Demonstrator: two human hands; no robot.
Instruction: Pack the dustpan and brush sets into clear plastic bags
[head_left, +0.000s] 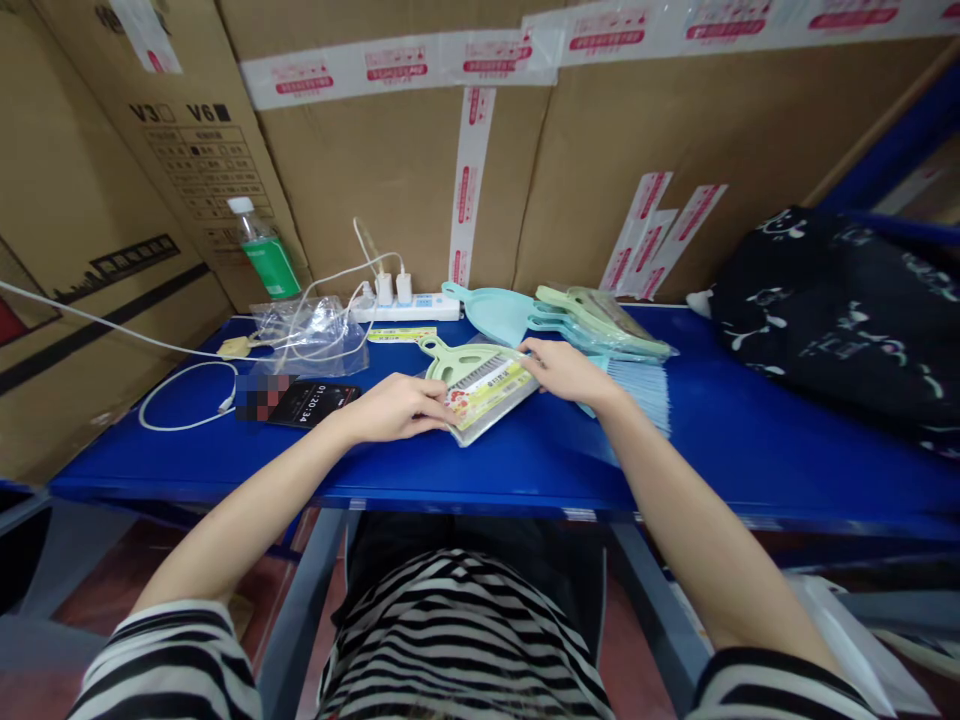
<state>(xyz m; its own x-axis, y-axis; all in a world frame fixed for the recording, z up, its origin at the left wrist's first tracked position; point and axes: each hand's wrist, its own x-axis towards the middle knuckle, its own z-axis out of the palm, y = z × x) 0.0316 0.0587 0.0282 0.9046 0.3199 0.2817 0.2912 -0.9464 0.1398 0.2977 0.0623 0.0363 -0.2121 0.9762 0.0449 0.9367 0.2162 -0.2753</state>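
Observation:
A pale green dustpan-and-brush set (486,392) in clear wrapping, with a yellow printed label card across it, lies at a slant near the table's front. My left hand (401,408) grips its lower left edge, fingers closed on the wrapping. At its upper right end my right hand (566,372) pinches the package. Behind it rest a light blue dustpan (495,312) and a wrapped green dustpan set (607,318). A blue brush (639,392) with light bristles lies just right of my right hand, its handle partly hidden.
A phone (319,402) lies left of my left hand, with white cables and a crumpled clear bag (311,332) behind. A power strip (435,307) and a bottle (264,250) stand against the cardboard (390,160). At right sits a black patterned bag (832,320) on the blue table (750,440).

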